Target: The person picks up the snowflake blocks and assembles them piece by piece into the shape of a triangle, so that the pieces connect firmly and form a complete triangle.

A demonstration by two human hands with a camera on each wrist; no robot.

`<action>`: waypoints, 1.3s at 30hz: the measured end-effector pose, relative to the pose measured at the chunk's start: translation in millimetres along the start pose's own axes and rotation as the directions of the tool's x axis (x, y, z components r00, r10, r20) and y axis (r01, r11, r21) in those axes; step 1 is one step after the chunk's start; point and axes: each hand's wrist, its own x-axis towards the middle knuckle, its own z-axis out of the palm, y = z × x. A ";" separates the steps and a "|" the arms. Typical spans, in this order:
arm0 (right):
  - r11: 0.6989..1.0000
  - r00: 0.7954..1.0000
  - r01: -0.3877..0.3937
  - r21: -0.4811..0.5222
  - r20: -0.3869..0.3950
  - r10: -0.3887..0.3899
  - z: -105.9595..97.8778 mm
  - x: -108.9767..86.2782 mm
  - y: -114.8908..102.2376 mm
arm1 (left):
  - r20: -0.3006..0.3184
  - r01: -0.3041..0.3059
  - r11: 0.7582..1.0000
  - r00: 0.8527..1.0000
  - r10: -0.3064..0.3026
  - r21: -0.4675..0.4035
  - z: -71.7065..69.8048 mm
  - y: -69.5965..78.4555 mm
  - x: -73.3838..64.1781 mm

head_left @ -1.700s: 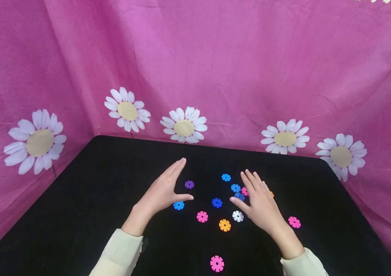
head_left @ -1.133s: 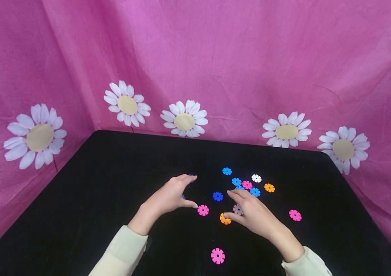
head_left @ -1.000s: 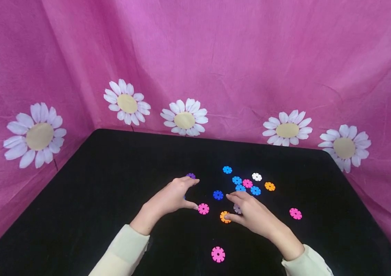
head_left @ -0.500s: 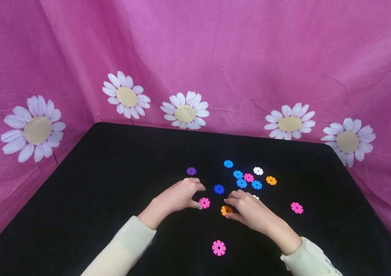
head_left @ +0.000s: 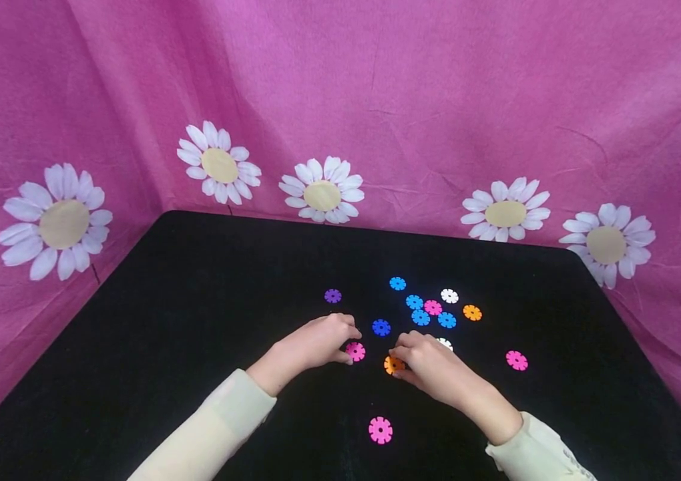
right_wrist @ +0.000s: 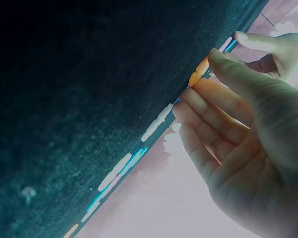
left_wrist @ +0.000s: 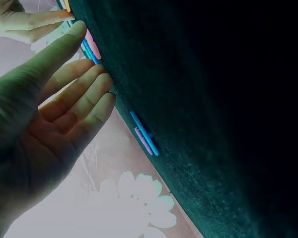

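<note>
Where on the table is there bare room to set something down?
A wide bare patch of the black table lies between its left edge and the purple disc; another lies between the rightmost pink disc and the right edge. It's crowded beyond the right hand, at the mixed-colour disc cluster.

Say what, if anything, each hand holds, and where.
Right hand: apparently an orange disc, by its rim. Left hand: at a pink disc; whether held cannot be told.

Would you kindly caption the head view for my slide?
Left hand at a pink disc, right hand at an orange disc, on a black table.
</note>
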 end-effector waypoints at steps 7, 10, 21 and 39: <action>1.000 1.000 -0.005 -0.011 -0.008 0.005 1.4 -0.2 0.1 | -0.012 -0.007 1.000 1.000 0.007 -0.006 0.2 1.6 -0.2; 1.000 1.000 -0.008 -0.015 -0.004 0.008 1.5 -0.1 0.1 | -0.006 0.012 0.999 1.000 -0.013 -0.040 -0.2 2.0 -0.5; 0.999 0.999 -0.035 -0.029 0.002 0.035 2.9 0.6 -1.3 | 0.012 0.084 0.973 0.996 -0.084 -0.216 -1.0 0.6 -1.2; 0.972 0.989 -0.141 0.188 0.067 0.131 0.6 -0.6 -0.7 | -0.044 0.087 0.857 0.991 -0.127 -0.508 1.3 -6.5 -7.6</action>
